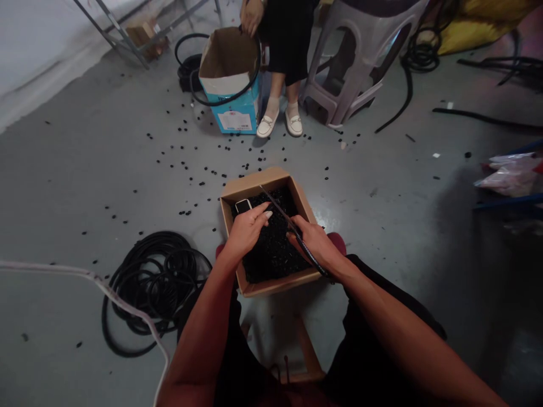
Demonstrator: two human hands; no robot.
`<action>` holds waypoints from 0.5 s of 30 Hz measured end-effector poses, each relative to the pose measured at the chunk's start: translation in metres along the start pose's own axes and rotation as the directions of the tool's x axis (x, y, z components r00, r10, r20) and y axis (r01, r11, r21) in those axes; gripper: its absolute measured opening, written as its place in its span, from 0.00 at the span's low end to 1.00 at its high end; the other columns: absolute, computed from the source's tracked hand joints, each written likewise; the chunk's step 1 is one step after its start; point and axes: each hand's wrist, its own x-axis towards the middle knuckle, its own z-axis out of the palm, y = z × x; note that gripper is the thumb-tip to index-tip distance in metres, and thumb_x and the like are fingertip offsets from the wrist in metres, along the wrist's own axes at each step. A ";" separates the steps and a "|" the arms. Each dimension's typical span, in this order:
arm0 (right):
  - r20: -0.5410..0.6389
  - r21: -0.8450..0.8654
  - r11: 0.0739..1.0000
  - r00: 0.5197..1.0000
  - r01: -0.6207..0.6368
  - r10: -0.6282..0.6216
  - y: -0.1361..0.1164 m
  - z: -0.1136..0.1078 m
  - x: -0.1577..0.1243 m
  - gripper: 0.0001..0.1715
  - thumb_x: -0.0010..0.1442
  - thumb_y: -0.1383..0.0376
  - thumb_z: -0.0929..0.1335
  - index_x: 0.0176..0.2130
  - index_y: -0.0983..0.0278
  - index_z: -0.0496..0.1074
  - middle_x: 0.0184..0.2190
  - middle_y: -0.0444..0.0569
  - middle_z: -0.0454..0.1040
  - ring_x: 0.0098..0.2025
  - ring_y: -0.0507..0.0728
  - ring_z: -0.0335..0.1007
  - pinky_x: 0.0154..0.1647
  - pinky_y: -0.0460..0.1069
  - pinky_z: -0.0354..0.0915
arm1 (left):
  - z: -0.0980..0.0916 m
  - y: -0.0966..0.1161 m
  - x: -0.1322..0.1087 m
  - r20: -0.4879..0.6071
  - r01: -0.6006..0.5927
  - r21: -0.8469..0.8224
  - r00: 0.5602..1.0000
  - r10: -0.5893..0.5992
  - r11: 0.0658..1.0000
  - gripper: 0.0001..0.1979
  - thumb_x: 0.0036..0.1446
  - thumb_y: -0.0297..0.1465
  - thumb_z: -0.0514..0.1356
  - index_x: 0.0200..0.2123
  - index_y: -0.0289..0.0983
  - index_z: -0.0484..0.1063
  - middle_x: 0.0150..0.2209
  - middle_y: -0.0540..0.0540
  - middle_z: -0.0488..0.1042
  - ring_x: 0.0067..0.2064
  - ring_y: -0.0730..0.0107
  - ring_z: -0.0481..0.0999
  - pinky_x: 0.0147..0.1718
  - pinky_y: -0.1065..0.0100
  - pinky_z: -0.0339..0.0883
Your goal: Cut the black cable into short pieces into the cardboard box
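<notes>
A cardboard box (251, 288) sits between my legs, filled with many small black pieces (271, 257). My right hand (313, 240) is closed around a long, thin black strip (278, 207), which slants from the far side of the box back under my wrist. To its left, my left hand (248, 229) reaches over the box with fingers stretched out, their tips close to the strip. Whether they touch it I cannot tell. Just beyond that hand lies a small dark rectangle with a white frame (243, 206).
Coiled black tubing (156, 277) lies on the floor at left. Ahead, a seated person's hand (251, 16) is at a blue-and-white carton (237, 104), beside a grey plastic stool (345, 62). Small black rings dot the floor. A pale cable (123, 302) crosses the lower left.
</notes>
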 end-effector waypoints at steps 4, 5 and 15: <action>-0.014 -0.007 1.000 1.000 0.017 -0.017 -0.001 -0.001 0.001 0.05 0.59 0.65 0.63 0.38 0.59 0.65 0.30 0.48 0.74 0.31 0.57 0.69 0.30 0.47 0.55 | -0.001 0.001 0.000 0.007 0.002 0.001 1.000 -0.002 1.000 0.23 0.62 0.36 0.52 0.56 0.34 0.71 0.34 0.46 0.77 0.34 0.70 0.71 0.39 0.70 0.66; -0.021 -0.011 1.000 1.000 0.018 -0.018 -0.001 -0.001 0.001 0.05 0.59 0.65 0.63 0.38 0.59 0.65 0.30 0.48 0.74 0.30 0.57 0.69 0.30 0.47 0.55 | -0.002 0.001 0.000 0.007 -0.002 0.002 1.000 0.002 1.000 0.23 0.62 0.37 0.52 0.57 0.34 0.71 0.33 0.47 0.77 0.34 0.70 0.71 0.39 0.70 0.65; 0.005 -0.055 0.998 1.000 -0.011 0.011 0.012 0.006 -0.009 0.03 0.61 0.62 0.63 0.37 0.58 0.66 0.27 0.46 0.74 0.29 0.57 0.70 0.28 0.47 0.54 | -0.007 -0.005 -0.003 0.065 0.006 -0.017 0.998 -0.005 1.000 0.22 0.61 0.39 0.53 0.54 0.38 0.73 0.31 0.49 0.75 0.32 0.71 0.69 0.36 0.71 0.64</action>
